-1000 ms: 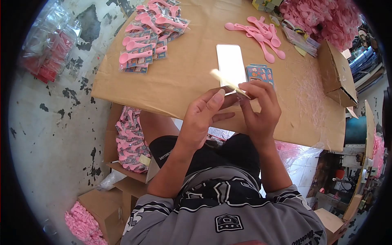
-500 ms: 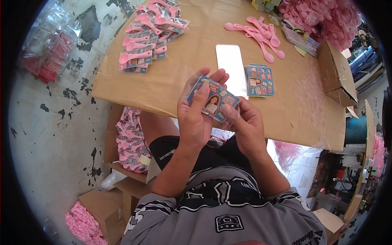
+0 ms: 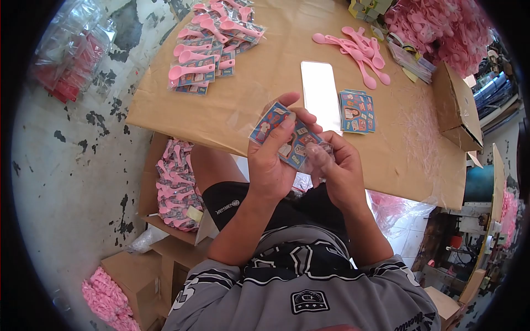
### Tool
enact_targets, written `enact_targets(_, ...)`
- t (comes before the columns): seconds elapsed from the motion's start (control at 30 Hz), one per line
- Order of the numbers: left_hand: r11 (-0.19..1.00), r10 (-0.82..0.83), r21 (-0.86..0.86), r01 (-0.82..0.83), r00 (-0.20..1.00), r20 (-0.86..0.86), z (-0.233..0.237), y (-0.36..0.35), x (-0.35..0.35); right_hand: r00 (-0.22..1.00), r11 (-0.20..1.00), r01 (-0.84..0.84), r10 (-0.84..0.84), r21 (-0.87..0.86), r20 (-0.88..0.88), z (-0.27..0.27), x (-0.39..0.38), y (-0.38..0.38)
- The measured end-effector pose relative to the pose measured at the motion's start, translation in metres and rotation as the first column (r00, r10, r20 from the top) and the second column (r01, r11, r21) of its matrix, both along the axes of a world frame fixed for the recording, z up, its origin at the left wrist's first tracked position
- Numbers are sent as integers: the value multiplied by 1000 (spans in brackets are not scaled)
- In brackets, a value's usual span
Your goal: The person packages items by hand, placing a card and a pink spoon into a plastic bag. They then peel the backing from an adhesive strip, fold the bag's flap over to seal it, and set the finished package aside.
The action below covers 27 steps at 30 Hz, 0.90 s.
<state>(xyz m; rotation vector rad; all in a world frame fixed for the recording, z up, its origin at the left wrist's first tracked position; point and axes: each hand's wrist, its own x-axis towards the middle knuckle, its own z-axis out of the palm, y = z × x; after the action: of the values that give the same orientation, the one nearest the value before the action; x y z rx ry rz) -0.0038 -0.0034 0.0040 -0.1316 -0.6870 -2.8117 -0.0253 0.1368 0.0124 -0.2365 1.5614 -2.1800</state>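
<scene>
My left hand [image 3: 271, 165] is closed on a blue printed card [image 3: 298, 158], its thumb lying across the front. A picture of a long-haired person is partly covered by that thumb. At the card's right end, my right hand [image 3: 346, 165] pinches a crumpled clear plastic bag [image 3: 319, 160] between thumb and fingers. Just beyond the hands a white, shiny flat rectangle [image 3: 320, 91] lies on the table, with a stack of the same blue cards [image 3: 358, 113] to its right. Loose pink spoons [image 3: 361, 49] are heaped farther back.
Bagged spoons with cards [image 3: 193, 69] pile up at the table's [image 3: 254, 66] back left. On the right stand a cardboard box [image 3: 455, 105] and a big bundle of pink spoons [image 3: 436, 27]. Below the left edge, an open carton [image 3: 149, 182] holds many packed spoons.
The card has tilted and my left thumb now covers more of the pictured person. My right hand has shifted slightly, still pinching the plastic. The whole view has moved a little.
</scene>
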Motion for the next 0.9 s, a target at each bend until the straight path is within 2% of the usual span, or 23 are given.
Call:
enact_targets(0.13,1000,-2,-16,2,1000,14,0,3,-2,998,999,21,-18,46,-53,-2,2,2)
enact_targets(0.23,999,-21,-39,21,1000,7,-1,10,-2,979,988,137,-123,75,-163,-12,6,-5)
enact_targets(0.37,995,-36,-93,37,999,12,-3,17,-1,925,968,250,-238,3,-296,-28,2,-9)
enact_targets(0.43,997,-48,-61,50,998,40,1,17,-1,903,957,289,-277,-12,-329,-25,1,-7)
enact_targets(0.5,998,-38,-41,41,996,80,2,17,-1,819,911,392,-283,128,-499,-18,3,-5)
enact_targets(0.53,999,-20,-39,24,994,106,3,17,-3,768,873,449,-270,189,-580,-13,3,-3)
enact_targets(0.57,999,-2,-37,7,991,132,3,16,-4,660,853,488,-223,185,-718,-9,2,-2)
enact_targets(0.63,1000,-16,6,15,988,154,-3,10,-7,389,814,559,-89,159,-917,-3,-4,0)
enact_targets(0.67,999,-25,26,21,988,151,-6,7,-9,249,848,527,-103,46,-963,-7,-10,-3)
enact_targets(0.77,996,-45,88,30,984,170,-7,-1,-12,224,888,404,136,219,-965,-6,-11,14)
enact_targets(0.83,984,-71,173,41,984,166,-15,-12,-13,240,887,398,144,232,-960,1,-14,16)
enact_targets(0.9,984,-30,180,-7,979,200,-15,-17,-10,291,881,398,143,255,-946,4,-16,15)
